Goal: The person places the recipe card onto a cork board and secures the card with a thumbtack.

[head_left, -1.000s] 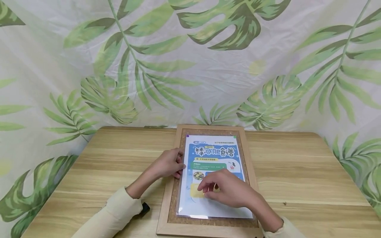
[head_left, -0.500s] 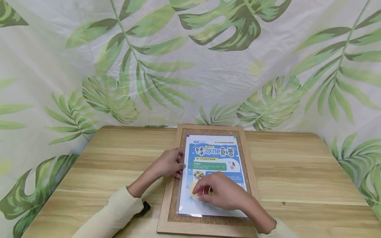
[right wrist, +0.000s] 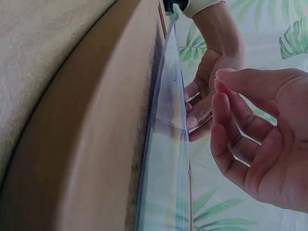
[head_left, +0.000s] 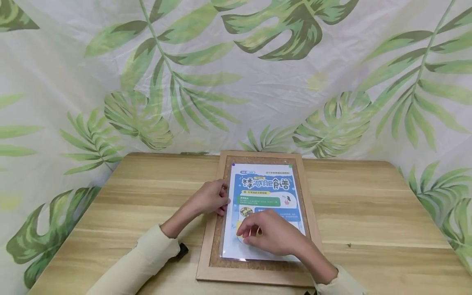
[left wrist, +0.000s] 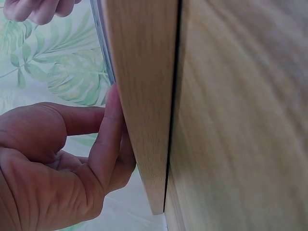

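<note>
A laminated poster point(head_left: 263, 183) with blue panels and Chinese lettering lies on a wood-framed corkboard point(head_left: 254, 266). Purple point(head_left: 233, 164) and green point(head_left: 290, 166) pins mark its top corners. My left hand point(head_left: 210, 197) pinches the poster's left edge with curled fingers, thumb tip on the sheet. Over the poster's lower half, my right hand point(head_left: 273, 231) is raised with thumb and index tips together. In the right wrist view, a thin pale strand point(right wrist: 199, 126) curves from the sheet toward those fingertips; where it meets them is hidden behind the fingers.
The board lies on a wood-grain table point(head_left: 368, 213), its far end near a leaf-print curtain point(head_left: 273, 90). A small black object point(head_left: 182, 250) shows beside the left sleeve point(head_left: 147, 254).
My right hand has shifted slightly left over the poster, its thumb and index finger drawing closer together. My left hand keeps its place at the poster's edge. The head view has tilted slightly.
</note>
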`<state>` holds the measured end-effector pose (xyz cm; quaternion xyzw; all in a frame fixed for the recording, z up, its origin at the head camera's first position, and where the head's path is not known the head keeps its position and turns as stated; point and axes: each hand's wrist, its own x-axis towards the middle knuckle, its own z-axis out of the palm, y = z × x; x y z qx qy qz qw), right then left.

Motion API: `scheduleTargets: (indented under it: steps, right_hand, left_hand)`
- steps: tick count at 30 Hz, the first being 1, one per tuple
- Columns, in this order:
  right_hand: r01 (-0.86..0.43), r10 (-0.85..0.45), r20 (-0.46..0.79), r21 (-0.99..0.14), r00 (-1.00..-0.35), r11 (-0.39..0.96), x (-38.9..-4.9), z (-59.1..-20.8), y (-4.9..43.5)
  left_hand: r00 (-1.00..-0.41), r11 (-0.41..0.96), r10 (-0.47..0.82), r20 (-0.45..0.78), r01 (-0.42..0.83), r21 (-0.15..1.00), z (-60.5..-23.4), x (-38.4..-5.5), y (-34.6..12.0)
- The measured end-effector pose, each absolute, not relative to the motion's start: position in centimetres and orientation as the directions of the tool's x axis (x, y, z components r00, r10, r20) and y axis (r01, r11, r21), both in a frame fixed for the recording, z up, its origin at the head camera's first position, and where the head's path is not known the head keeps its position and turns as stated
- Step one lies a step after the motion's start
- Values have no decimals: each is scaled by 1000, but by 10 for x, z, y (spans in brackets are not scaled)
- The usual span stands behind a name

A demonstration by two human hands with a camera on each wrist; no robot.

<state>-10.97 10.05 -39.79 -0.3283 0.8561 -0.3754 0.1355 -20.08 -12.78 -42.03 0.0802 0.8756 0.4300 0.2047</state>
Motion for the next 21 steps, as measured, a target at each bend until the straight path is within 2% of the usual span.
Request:
scheduleTargets:
  steps: [21]
  right_hand:
    - [-486,-689,47,-743,-723,460,-107,-409,87]
  left_hand:
    - [-904,613,321,-280,-27,790,-423,-201,-128]
